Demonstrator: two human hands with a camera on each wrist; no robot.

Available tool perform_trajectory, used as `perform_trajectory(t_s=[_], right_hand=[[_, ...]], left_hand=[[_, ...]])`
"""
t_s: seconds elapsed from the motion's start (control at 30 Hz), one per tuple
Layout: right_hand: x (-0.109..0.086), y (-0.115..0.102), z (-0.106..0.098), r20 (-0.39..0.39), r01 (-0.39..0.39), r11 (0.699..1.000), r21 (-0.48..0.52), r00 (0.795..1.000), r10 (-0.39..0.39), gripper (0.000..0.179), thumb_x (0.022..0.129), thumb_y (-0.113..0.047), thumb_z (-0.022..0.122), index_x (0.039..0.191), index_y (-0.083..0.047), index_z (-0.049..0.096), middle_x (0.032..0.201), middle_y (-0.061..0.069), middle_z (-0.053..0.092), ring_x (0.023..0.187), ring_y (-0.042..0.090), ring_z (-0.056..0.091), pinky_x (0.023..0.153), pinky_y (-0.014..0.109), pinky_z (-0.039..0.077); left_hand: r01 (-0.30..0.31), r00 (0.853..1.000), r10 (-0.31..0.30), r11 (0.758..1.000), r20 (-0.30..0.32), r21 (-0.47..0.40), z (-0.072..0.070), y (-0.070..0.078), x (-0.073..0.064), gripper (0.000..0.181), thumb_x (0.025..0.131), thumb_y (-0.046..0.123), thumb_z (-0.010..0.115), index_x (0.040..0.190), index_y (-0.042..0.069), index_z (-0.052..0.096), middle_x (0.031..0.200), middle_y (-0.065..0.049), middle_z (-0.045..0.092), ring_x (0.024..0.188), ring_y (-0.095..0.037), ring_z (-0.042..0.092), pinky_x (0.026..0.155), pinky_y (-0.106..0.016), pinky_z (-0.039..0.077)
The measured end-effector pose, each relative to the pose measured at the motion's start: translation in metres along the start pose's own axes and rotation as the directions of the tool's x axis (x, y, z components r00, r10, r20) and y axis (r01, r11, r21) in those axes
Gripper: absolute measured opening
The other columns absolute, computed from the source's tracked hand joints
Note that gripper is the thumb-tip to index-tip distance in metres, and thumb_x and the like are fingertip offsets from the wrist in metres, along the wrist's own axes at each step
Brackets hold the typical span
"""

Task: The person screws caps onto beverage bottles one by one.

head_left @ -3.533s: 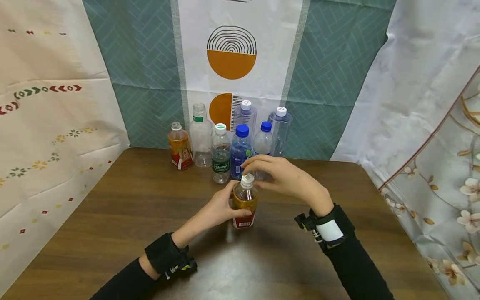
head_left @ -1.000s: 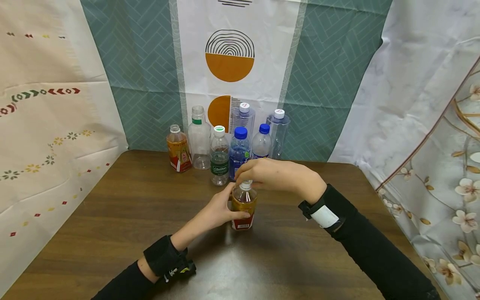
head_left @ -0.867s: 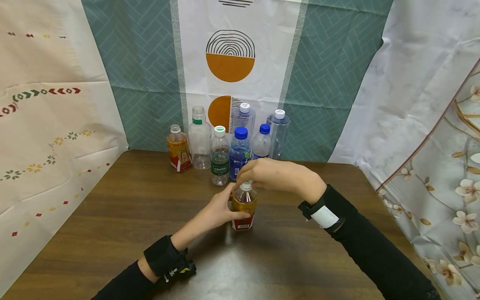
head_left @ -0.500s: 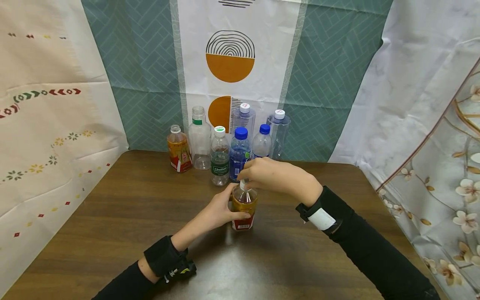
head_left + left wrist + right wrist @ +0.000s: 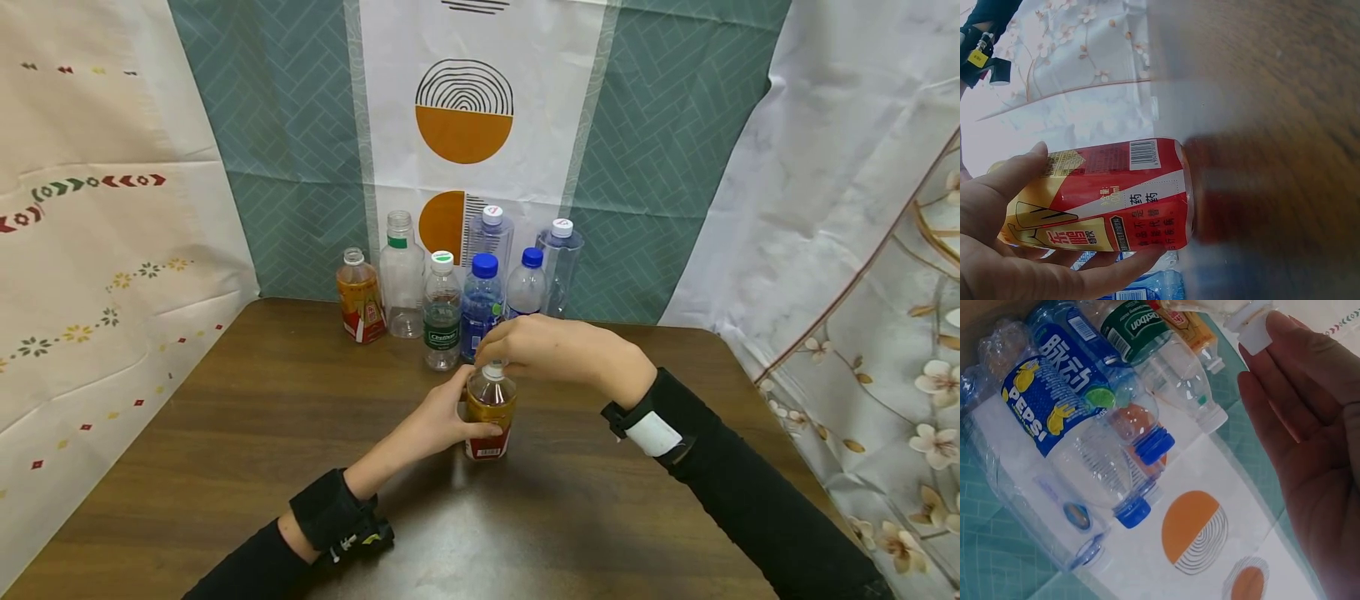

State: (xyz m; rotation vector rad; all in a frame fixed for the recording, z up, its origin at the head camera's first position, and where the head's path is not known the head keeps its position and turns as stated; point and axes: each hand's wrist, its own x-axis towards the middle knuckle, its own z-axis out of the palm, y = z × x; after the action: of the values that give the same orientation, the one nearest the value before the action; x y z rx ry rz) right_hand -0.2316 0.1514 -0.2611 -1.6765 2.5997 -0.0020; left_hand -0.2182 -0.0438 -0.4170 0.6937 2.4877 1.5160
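Note:
A drink bottle (image 5: 491, 408) with a red and gold label stands upright on the wooden table (image 5: 315, 408). My left hand (image 5: 438, 421) grips its body, thumb in front and fingers round the far side; the left wrist view shows the label (image 5: 1119, 194) and thumb clearly. Over the bottle's top, my right hand (image 5: 555, 352) is bent downward and pinches the white cap (image 5: 1256, 339) between thumb and fingers. The cap sits at the bottle's neck, partly hidden by the fingers in the head view.
Behind stand several bottles: an uncapped red-gold one (image 5: 362, 304), an uncapped clear one (image 5: 402, 283), a green-labelled one (image 5: 442, 325), a blue one (image 5: 482, 308), a Pepsi bottle (image 5: 1029, 406), and two clear white-capped ones. A patterned cloth (image 5: 292, 150) hangs behind the table.
Since 3.5 seconds ago my right hand has turned and closed in over the cap. In the last second its fingers shift slightly about the cap; the left hand and bottle stay put.

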Motion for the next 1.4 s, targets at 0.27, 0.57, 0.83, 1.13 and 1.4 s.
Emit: perform_trajectory(t_s=[0.27,0.57,0.83,1.13,1.4], right_hand=[[0.002,-0.002,-0.002,0.007,0.012,1.000,0.005,1.000,-0.012,0.028,0.092,0.001,0.072,0.119,-0.009,0.074,0.116,0.003,0.074,0.108,0.020,0.070,0.092,0.032,0.058],[0.008,-0.014,-0.005,0.060,-0.072,0.997,-0.041,0.995,0.074,0.017,0.096,0.000,0.066,0.107,-0.009,0.077,0.094,-0.001,0.075,0.080,0.012,0.068,0.071,0.022,0.057],[0.005,-0.009,-0.003,0.055,-0.067,0.997,-0.025,0.996,0.068,0.035,0.090,0.000,0.075,0.124,-0.009,0.072,0.130,0.007,0.068,0.123,0.024,0.062,0.098,0.035,0.055],[0.003,-0.003,-0.002,0.022,0.032,0.999,-0.018,0.999,-0.031,0.031,0.092,0.004,0.070,0.120,-0.011,0.075,0.121,0.003,0.072,0.116,0.021,0.065,0.099,0.033,0.054],[0.007,-0.005,0.001,0.018,-0.056,0.997,-0.048,0.998,0.057,0.021,0.099,-0.013,0.067,0.118,-0.005,0.074,0.110,0.006,0.075,0.102,0.022,0.069,0.089,0.032,0.058]], left_hand=[[-0.001,1.000,0.001,1.000,-0.002,0.007,0.001,0.001,0.001,0.077,0.083,0.020,0.087,0.144,0.009,0.041,0.136,-0.013,0.061,0.125,-0.034,0.060,0.103,-0.052,0.050],[0.013,1.000,-0.013,1.000,-0.006,0.003,0.001,0.000,0.002,0.080,0.082,0.019,0.087,0.146,0.010,0.040,0.141,-0.014,0.058,0.128,-0.035,0.058,0.105,-0.053,0.049],[0.039,0.999,-0.039,0.999,-0.003,-0.006,0.001,-0.001,0.001,0.080,0.083,0.022,0.087,0.146,0.011,0.039,0.140,-0.012,0.059,0.127,-0.034,0.058,0.104,-0.054,0.049],[0.037,0.999,-0.037,0.999,-0.004,-0.012,0.000,0.000,0.000,0.079,0.083,0.021,0.087,0.146,0.011,0.040,0.140,-0.013,0.059,0.128,-0.035,0.058,0.104,-0.054,0.049],[0.029,1.000,-0.029,1.000,-0.010,0.006,0.000,-0.001,0.001,0.078,0.082,0.023,0.088,0.145,0.013,0.042,0.139,-0.011,0.060,0.127,-0.034,0.059,0.104,-0.055,0.048]])
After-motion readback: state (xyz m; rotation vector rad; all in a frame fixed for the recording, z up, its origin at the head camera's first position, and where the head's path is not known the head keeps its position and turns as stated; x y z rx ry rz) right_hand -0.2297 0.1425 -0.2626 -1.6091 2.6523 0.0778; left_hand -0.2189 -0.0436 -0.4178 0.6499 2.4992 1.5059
